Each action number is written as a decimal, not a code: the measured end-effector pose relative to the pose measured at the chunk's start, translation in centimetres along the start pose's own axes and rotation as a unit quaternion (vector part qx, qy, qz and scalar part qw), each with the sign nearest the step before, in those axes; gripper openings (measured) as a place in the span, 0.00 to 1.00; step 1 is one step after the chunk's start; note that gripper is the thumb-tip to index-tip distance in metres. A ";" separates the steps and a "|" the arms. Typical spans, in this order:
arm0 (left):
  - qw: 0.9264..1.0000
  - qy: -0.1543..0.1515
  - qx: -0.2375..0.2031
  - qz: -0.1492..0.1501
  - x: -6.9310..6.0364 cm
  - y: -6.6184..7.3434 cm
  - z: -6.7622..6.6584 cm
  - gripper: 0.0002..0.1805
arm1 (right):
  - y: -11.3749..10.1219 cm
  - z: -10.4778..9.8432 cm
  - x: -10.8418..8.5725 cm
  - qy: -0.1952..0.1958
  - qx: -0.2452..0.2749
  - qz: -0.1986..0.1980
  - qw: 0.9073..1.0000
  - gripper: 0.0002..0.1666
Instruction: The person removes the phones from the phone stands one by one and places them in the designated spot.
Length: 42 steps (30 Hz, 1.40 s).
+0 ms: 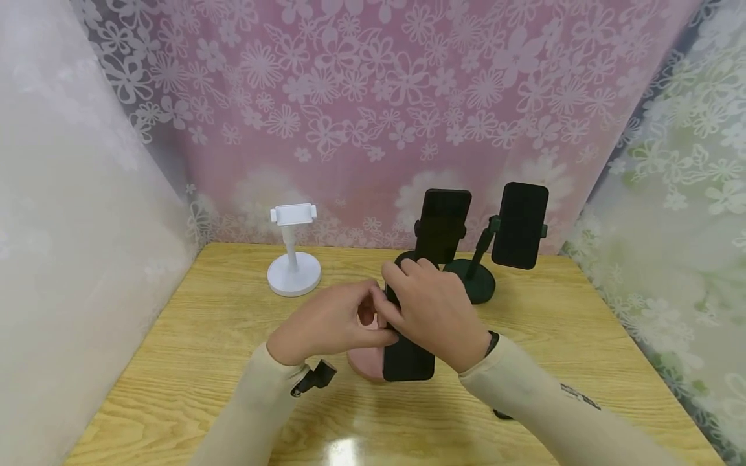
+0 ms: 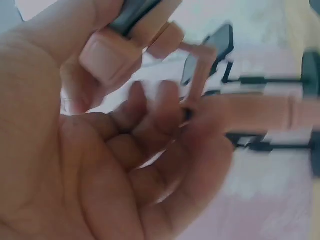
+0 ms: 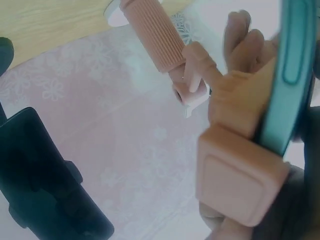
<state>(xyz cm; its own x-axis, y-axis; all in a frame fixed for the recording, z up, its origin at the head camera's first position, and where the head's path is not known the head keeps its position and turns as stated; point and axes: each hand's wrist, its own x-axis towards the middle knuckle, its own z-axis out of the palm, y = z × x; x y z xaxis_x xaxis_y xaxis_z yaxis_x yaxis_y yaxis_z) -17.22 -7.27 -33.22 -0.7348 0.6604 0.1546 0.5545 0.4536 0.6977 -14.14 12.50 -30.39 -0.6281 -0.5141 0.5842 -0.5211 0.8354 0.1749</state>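
Note:
A black smartphone [image 1: 409, 359] sits in the clamp [image 3: 240, 175] of a pink phone stand [image 1: 366, 362] near the middle of the table. My left hand [image 1: 335, 317] is at the phone's left side, its thumb on the phone's edge and its fingers curled by the stand's jointed arm [image 2: 202, 70]. Over the upper part of the phone, my right hand [image 1: 434, 314] grips it, with thumb and fingertips close to the left hand. The right wrist view shows the ribbed pink stem [image 3: 155, 37] and the phone's teal side. Both hands partly hide the clamp.
An unloaded white phone stand [image 1: 293, 275] stands at the back left. At the back right, a black stand and a dark green stand [image 1: 480, 288] each hold a phone [image 1: 520, 225]. Floral curtains [image 1: 361, 116] surround the wooden table [image 1: 192, 362].

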 end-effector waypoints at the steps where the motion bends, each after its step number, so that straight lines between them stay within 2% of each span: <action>1: 1.000 -0.005 -0.014 0.007 0.2 -0.4 0.1 0.17 | 0.0 0.1 -0.1 0.002 0.002 0.000 1.000 0.19; 4: 0.997 -0.018 -0.071 0.032 0.9 -1.4 0.5 0.19 | 0.1 0.3 -0.3 0.001 0.007 0.002 1.000 0.18; 8: 0.985 -0.038 -0.157 0.058 1.4 -2.6 0.9 0.18 | -0.1 0.4 -0.6 -0.002 0.006 0.010 1.000 0.18; 11: 0.970 -0.060 -0.225 0.063 1.7 -2.8 1.3 0.15 | -0.4 0.3 -0.9 -0.001 -0.001 0.016 1.000 0.16; 16: 0.942 -0.097 -0.314 0.072 1.9 -2.3 1.9 0.14 | -0.6 0.1 -1.2 0.006 -0.013 0.016 1.000 0.13; 18: 0.930 -0.111 -0.340 0.079 1.9 -2.1 2.1 0.17 | -0.7 0.0 -1.3 0.008 -0.015 0.014 1.000 0.13; 21: 0.919 -0.124 -0.364 0.089 1.9 -2.0 2.3 0.20 | -0.7 -0.2 -1.4 0.006 -0.017 0.013 1.000 0.13; 30: 0.911 -0.138 -0.366 0.128 2.1 -2.0 2.3 0.17 | -1.0 -0.6 -1.5 0.016 -0.044 0.014 0.999 0.13; 37: 0.919 -0.123 -0.356 0.119 2.3 -1.8 2.1 0.13 | -0.7 -0.5 -1.2 0.035 -0.051 0.004 0.998 0.14; 42: 0.925 -0.107 -0.343 0.126 2.1 -2.1 1.9 0.09 | -0.6 -0.3 -1.0 0.023 -0.066 -0.008 0.998 0.17</action>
<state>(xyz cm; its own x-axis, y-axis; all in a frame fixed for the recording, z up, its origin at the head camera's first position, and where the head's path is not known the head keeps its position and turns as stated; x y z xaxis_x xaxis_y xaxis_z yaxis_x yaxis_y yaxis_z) -19.18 -5.72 -35.71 -0.4816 0.8298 0.2821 0.2662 -0.1682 0.9491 -13.00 12.53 -30.83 -0.5912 -0.5213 0.6154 -0.4494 0.8465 0.2854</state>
